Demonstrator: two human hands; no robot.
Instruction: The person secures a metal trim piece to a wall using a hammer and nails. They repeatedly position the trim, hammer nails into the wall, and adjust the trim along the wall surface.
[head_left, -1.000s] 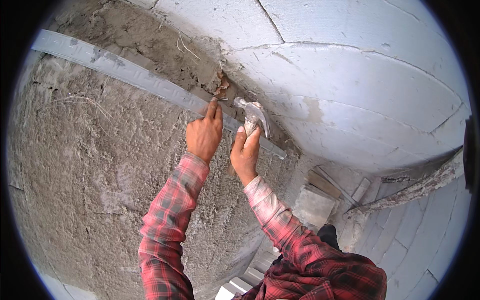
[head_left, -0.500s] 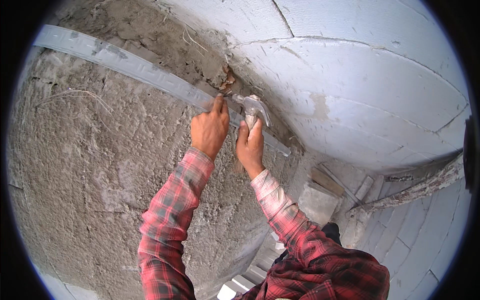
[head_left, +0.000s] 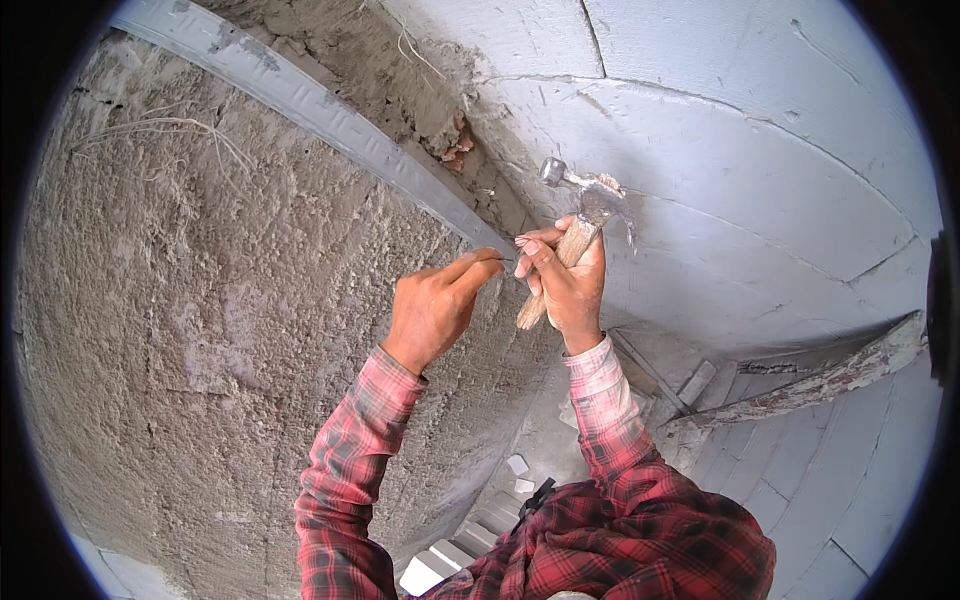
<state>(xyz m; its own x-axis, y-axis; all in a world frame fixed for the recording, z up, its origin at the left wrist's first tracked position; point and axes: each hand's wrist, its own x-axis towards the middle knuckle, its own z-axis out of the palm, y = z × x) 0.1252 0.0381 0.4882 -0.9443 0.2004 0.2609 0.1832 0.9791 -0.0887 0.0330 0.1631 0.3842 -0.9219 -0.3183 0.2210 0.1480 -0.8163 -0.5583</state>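
Observation:
My right hand point(head_left: 570, 290) is wrapped round the wooden handle of a claw hammer point(head_left: 592, 215), its metal head tilted up beside the pale wall. The thumb and fingers of that hand also come together near the lower end of a long grey metal strip point(head_left: 370, 150). Just left of them, my left hand point(head_left: 435, 305) has its thumb and forefinger pinched together at the strip's edge. Whatever lies between those fingertips is too small to make out. The strip runs along the edge of a rough cement-plastered surface point(head_left: 250, 300).
Pale block wall point(head_left: 740, 170) rises on the right. A rough beam point(head_left: 800, 380) slants across the lower right, near boards point(head_left: 640, 370). Thin fibres point(head_left: 190, 125) stick out of the plaster at upper left. Pale blocks point(head_left: 440, 560) lie below, beside my body.
The hammer has come away from the strip, up and to the right, with my right hand. My left hand has shifted right and down toward the strip's lower end. The view has shifted slightly.

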